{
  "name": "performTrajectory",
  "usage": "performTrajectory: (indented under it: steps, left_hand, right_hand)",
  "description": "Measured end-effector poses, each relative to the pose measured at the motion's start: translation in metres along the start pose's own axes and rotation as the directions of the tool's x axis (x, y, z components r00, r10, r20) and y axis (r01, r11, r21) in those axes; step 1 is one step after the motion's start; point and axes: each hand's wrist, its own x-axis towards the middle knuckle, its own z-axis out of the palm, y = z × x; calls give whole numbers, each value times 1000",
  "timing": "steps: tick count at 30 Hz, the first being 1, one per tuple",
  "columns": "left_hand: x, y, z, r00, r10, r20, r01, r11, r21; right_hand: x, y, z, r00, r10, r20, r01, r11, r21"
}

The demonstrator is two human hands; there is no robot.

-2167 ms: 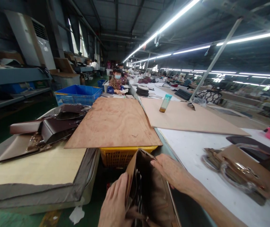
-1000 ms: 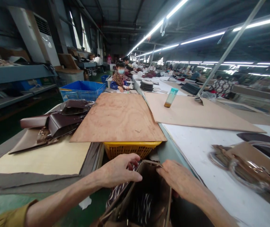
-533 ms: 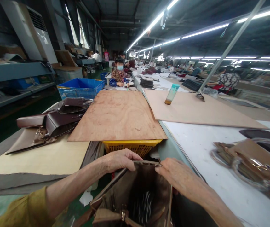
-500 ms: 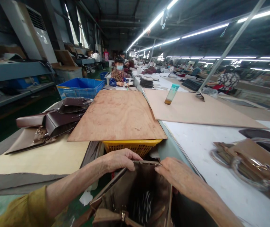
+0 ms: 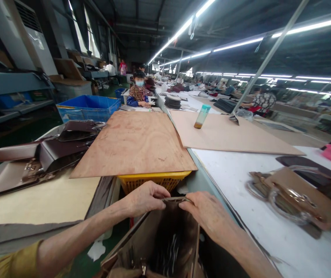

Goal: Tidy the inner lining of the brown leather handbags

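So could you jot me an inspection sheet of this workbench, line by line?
Surface: white table on the right, padded bench on the left.
Job's things: brown bag, mouth open, striped lining showing inside.
Clutter: plywood sheet over a yellow basket; dark leather pieces; wrapped bag parts; bottle on a cardboard sheet.
Grips: left hand and right hand both pinch the bag's far top edge.
Cables: nothing seen.
Surroundings: blue crate, seated workers along the tables, strip lights overhead.
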Motion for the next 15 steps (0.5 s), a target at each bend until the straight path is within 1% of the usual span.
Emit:
performTrajectory:
  steps: [3, 5, 7, 11, 15]
  left_hand:
    - [-1, 4, 3, 999, 10, -32, -6, 994, 109]
    - [-1, 5, 5, 999, 12, -42, -6, 989, 148]
    - [-1, 4, 6, 999, 13, -41, -6, 986, 165]
    - [0, 2, 7, 998, 32, -62, -18, 979, 205]
    - [0, 2, 9, 992, 44, -120, -5, 952, 307]
  right_hand:
    - [-1, -1, 1, 999, -36, -31, 38, 997, 63]
    - [-1, -1, 2, 998, -60, -28, 63, 991, 120]
    - [-1, 0, 1, 998, -66, -17, 67, 988, 139]
    - [1, -2, 1, 998, -67, -11, 68, 988, 141]
    - [2, -4, 3, 997, -71, -38, 75, 993, 90]
